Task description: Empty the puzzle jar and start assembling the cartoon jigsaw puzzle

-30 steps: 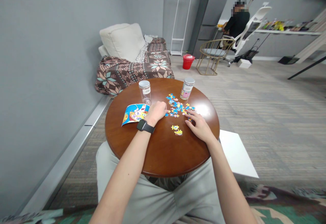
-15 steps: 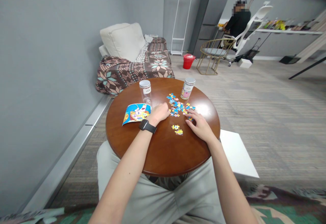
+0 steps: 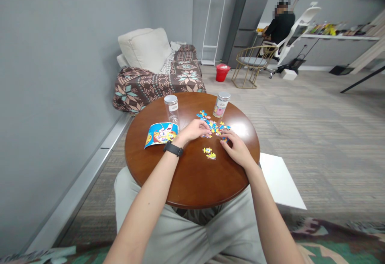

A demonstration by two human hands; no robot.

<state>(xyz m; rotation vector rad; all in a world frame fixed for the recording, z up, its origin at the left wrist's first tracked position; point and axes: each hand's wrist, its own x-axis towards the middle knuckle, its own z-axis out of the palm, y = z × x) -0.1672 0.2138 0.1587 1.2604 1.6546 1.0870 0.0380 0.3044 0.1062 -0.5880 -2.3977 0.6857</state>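
A loose pile of jigsaw puzzle pieces [image 3: 213, 125], blue, yellow and pink, lies on the round brown table [image 3: 195, 184]. My left hand [image 3: 195, 130], with a black watch [image 3: 173, 148] on its wrist, reaches over the pile's left side. Its fingertips are drawn together at the pieces; whatever is between them is hidden. At the pile's right edge rests my right hand [image 3: 236, 147], fingers apart, their tips touching or just over some pieces. Nearer to me, a few yellow pieces [image 3: 209, 154] lie together. Left of my left hand is a curled cartoon picture sheet [image 3: 161, 134].
Behind the sheet stands a clear jar [image 3: 172, 109] with a silver lid. A second lidded jar [image 3: 221, 105], with a pink cartoon label, stands behind the pile. A sofa [image 3: 159, 79] is beyond the table. Farther back, a person [image 3: 279, 27] sits at a counter.
My left hand has moved right, from the pile's left edge to over the pieces, and its fingers now reach out and curve down. My right hand has hardly moved.
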